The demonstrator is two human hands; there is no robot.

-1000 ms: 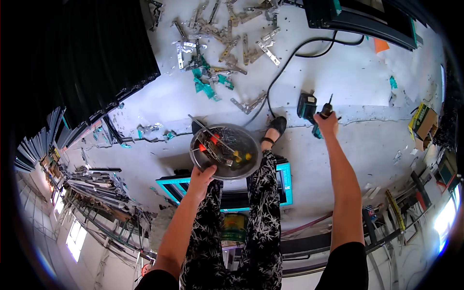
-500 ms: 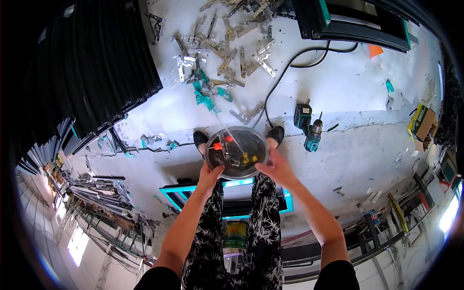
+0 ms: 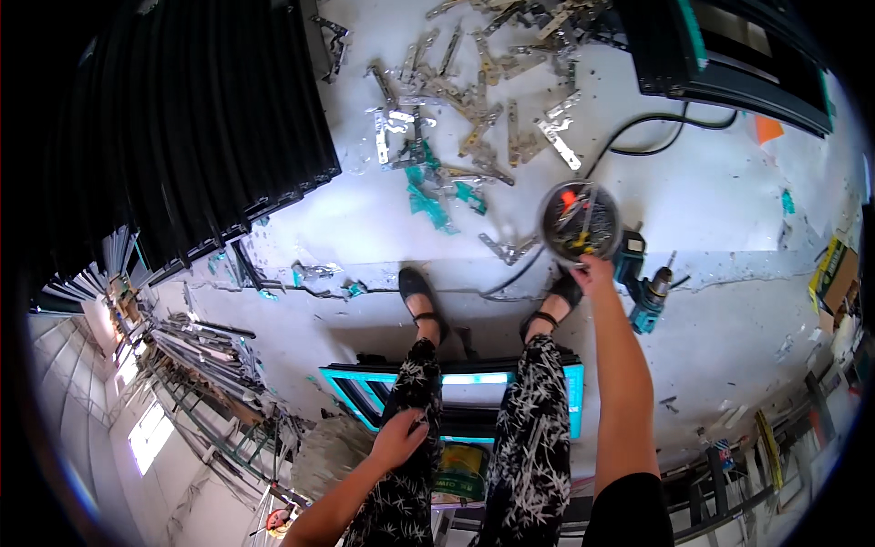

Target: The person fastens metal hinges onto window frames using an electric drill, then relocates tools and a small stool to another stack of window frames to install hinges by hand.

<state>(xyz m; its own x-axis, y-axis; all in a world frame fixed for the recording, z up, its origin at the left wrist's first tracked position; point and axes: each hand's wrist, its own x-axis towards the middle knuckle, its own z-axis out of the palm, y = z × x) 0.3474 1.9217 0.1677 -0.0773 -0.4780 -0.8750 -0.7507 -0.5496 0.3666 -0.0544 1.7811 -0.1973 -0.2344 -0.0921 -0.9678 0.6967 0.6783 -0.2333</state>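
Out ahead and to the right, my right hand (image 3: 595, 273) grips the near rim of a round metal bowl (image 3: 547, 239). Dark small pieces that look like screws fill it, with a bright orange item (image 3: 570, 198), some yellow bits and a thin rod among them. The bowl is over the floor just left of a cordless drill (image 3: 651, 301); whether it touches the floor, I cannot tell. My left hand (image 3: 399, 439) rests by my left knee, holding nothing, its fingers loosely extended. A dark frame with bright blue edging (image 3: 574, 401) lies under my legs.
Many metal hinge-like arms (image 3: 478, 109) lie piled ahead, beside scraps of green film (image 3: 427, 202). Stacked black profiles (image 3: 210, 128) stand at the left. A black cable (image 3: 629, 128) curls near another dark frame (image 3: 729, 96). An opened carton (image 3: 834, 283) sits far right.
The bowl has moved forward and right, from between my feet to beside the drill. My left hand has let go of it and drawn back to my left knee.
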